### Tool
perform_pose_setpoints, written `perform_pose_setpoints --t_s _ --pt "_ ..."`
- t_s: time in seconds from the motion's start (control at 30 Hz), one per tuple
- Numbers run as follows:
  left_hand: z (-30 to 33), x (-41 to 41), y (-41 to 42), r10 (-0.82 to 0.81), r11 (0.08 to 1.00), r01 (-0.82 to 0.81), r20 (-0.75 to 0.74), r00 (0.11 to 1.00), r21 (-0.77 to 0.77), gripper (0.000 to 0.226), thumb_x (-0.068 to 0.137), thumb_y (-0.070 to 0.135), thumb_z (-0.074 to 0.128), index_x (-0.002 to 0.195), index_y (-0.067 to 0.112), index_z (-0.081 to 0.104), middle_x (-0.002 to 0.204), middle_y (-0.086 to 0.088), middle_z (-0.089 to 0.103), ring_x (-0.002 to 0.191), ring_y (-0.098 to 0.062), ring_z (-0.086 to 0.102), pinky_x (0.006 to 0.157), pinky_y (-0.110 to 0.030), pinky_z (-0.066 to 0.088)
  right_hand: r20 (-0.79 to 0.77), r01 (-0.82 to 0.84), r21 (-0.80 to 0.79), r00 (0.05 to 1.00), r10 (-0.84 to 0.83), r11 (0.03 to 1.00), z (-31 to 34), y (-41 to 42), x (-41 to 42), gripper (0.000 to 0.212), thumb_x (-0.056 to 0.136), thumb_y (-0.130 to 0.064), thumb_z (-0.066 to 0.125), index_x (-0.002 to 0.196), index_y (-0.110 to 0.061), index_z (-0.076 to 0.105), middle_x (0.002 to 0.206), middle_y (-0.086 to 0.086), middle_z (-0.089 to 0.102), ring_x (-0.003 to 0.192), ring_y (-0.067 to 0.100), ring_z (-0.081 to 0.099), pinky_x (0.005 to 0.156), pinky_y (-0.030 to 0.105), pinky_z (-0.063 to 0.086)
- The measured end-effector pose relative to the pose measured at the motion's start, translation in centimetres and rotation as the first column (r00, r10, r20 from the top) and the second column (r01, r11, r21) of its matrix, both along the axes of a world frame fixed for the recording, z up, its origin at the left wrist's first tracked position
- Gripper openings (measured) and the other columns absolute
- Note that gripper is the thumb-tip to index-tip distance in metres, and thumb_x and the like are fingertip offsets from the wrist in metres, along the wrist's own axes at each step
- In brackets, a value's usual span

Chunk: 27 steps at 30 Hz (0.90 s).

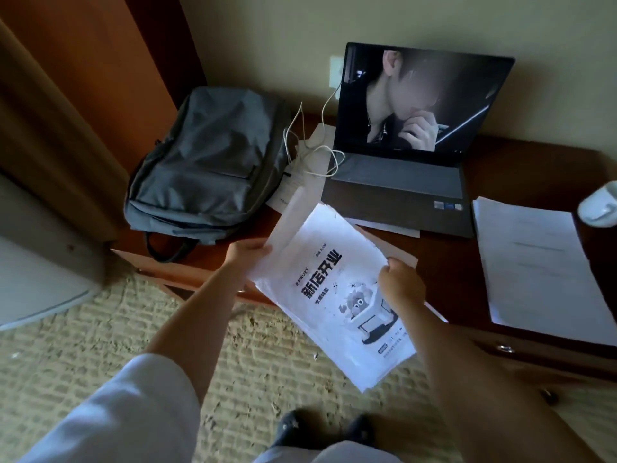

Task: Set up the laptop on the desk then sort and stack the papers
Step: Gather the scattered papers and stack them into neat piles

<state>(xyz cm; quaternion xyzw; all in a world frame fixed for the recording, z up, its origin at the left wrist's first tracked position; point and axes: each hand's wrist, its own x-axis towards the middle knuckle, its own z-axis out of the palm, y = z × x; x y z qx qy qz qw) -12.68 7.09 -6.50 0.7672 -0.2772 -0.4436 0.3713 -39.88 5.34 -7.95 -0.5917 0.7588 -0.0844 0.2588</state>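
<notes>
We hold the sheaf of printed papers [329, 289] over the counter [521, 168] edge, left hand [248, 259] and right hand [400, 285] fingers pinching its long sides, its long axis seemingly angled away from the stacked pile [534, 259] at our right.

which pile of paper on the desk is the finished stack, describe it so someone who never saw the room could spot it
Start at the open laptop on the dark wooden desk and move to its right. The neat paper stack lies flat there beside the laptop's front corner, just below a white cup. Unlike the loose sheets by the grey backpack, its edges are squared, and no hand touches it.
</notes>
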Motion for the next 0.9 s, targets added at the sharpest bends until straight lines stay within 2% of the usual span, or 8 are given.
perform_pose_setpoints --t_s 0.17,0.3,0.43,0.5,0.57,0.67,0.77,0.9 --pt "-1.7 -0.4 -2.0 -0.021 0.998 0.016 0.112 0.993 0.053 0.029 0.090 0.008 0.060 0.118 0.008 0.066 0.113 -0.011 0.066 0.099 -0.027 0.062 0.088 -0.030 0.049 -0.063 -0.093 -0.199 0.995 0.082 0.976 -1.1 -2.6 1.8 0.027 0.097 -0.012 0.038 0.109 -0.005 0.061 0.108 0.015 0.068 0.098 0.033 0.062 0.080 0.038 0.048" --pt "-2.5 -0.4 -3.1 0.034 0.994 -0.040 0.062 0.998 0.099 0.026 0.094 0.014 0.055 0.116 0.006 0.066 0.116 -0.013 0.064 0.104 -0.028 0.059 0.090 -0.033 0.045 -0.107 -0.085 -0.293 0.993 0.056 0.952 -2.0 -5.1 3.6 0.015 0.091 -0.004 0.048 0.100 0.000 0.059 0.101 0.019 0.066 0.092 0.035 0.062 0.074 0.044 0.052" --pt "-2.9 -0.5 -3.1 0.016 0.976 -0.036 0.090 0.996 0.215 0.029 0.088 0.014 0.063 0.116 0.006 0.065 0.087 -0.001 0.058 0.089 -0.019 0.053 0.078 -0.027 0.043 -0.209 -0.194 -0.138 0.964 0.163 0.971 -4.1 -6.4 3.9 0.031 0.084 -0.011 0.056 0.114 -0.006 0.058 0.125 0.015 0.051 0.114 0.032 0.047 0.091 0.041 0.043" --pt "-3.1 -0.3 -2.7 0.012 0.964 -0.031 0.074 0.997 0.265 0.034 0.083 0.003 0.064 0.117 0.011 0.064 0.092 -0.002 0.058 0.086 -0.022 0.055 0.074 -0.031 0.050 -0.235 -0.218 -0.032 0.950 0.205 0.975 -4.6 -6.6 3.7 0.038 0.081 -0.024 0.062 0.118 -0.015 0.055 0.132 0.012 0.045 0.121 0.030 0.042 0.100 0.043 0.039" --pt "-3.5 -0.1 -2.0 0.219 0.945 -0.220 0.033 0.975 0.241 0.045 0.079 -0.002 0.066 0.122 0.009 0.061 0.102 -0.006 0.061 0.091 -0.025 0.059 0.083 -0.037 0.054 -0.242 -0.225 0.028 0.944 0.224 0.974 -4.4 -7.0 3.5 0.044 0.079 -0.033 0.061 0.121 -0.020 0.051 0.131 0.010 0.046 0.120 0.029 0.042 0.100 0.044 0.037" --pt "-3.8 -1.6 -0.3 0.639 0.769 -0.613 -0.180 0.748 0.183 0.040 0.071 0.006 0.077 0.108 0.009 0.063 0.105 -0.011 0.066 0.091 -0.030 0.064 0.083 -0.041 0.055 -0.211 -0.193 0.119 0.954 0.214 0.974 -3.6 -7.8 3.3 0.054 0.079 -0.039 0.062 0.127 -0.021 0.045 0.127 0.009 0.052 0.120 0.030 0.046 0.099 0.044 0.032" --pt "-3.3 -5.0 1.2 0.637 0.770 -0.579 -0.273 0.721 0.268 0.028 0.073 0.009 0.078 0.084 0.009 0.053 0.084 -0.006 0.061 0.076 -0.024 0.060 0.073 -0.037 0.052 -0.161 -0.241 0.172 0.950 0.268 0.955 -3.0 -7.8 3.0 0.031 0.079 -0.035 0.062 0.104 -0.019 0.057 0.107 0.003 0.062 0.107 0.027 0.055 0.085 0.036 0.036" --pt "-2.3 -6.9 1.3 0.627 0.766 -0.548 -0.207 0.751 0.335 0.028 0.079 -0.004 0.064 0.104 0.001 0.053 0.080 -0.005 0.054 0.075 -0.021 0.056 0.076 -0.035 0.053 0.092 -0.226 0.162 0.973 0.213 0.961 -2.0 -6.4 3.3 0.028 0.077 -0.018 0.057 0.105 -0.019 0.055 0.105 0.002 0.063 0.093 0.025 0.060 0.067 0.027 0.042"
